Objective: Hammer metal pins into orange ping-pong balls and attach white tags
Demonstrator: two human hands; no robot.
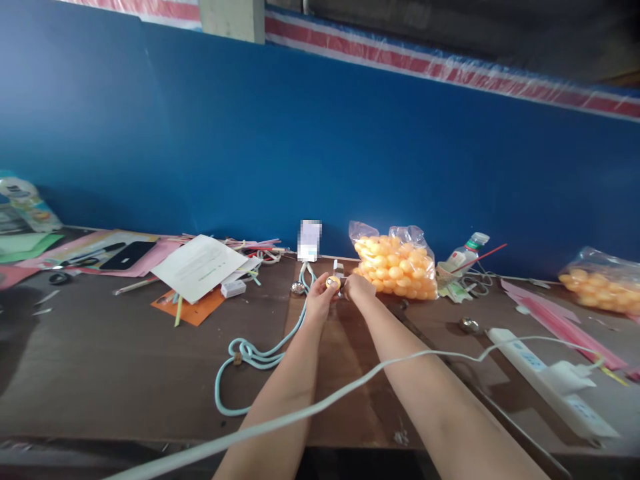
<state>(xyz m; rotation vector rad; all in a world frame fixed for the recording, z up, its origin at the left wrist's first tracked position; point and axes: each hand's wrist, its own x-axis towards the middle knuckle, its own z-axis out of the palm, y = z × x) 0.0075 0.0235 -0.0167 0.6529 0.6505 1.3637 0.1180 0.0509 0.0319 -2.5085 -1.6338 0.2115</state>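
Observation:
My left hand [319, 297] is closed around a small yellow-orange ball [333, 283] with a pale patch on it. Close by on the right, my right hand [360, 287] has its fingers curled together near the ball; what they grip, if anything, is too small to make out. A small white item [339, 267] stands just behind the hands. Beyond them a phone [309, 241] leans upright against the blue wall, with a light blue cord [273, 360] looping from it to the left. A shiny metal piece [298, 288] lies left of my left hand.
A clear bag of orange balls [397, 270] sits right of my hands, a second bag [600, 283] at far right. A white cable [350, 387] crosses over my forearms. A power strip [550, 380] lies at right. Papers [200, 267] cover the left back; a bottle [467, 253] stands behind.

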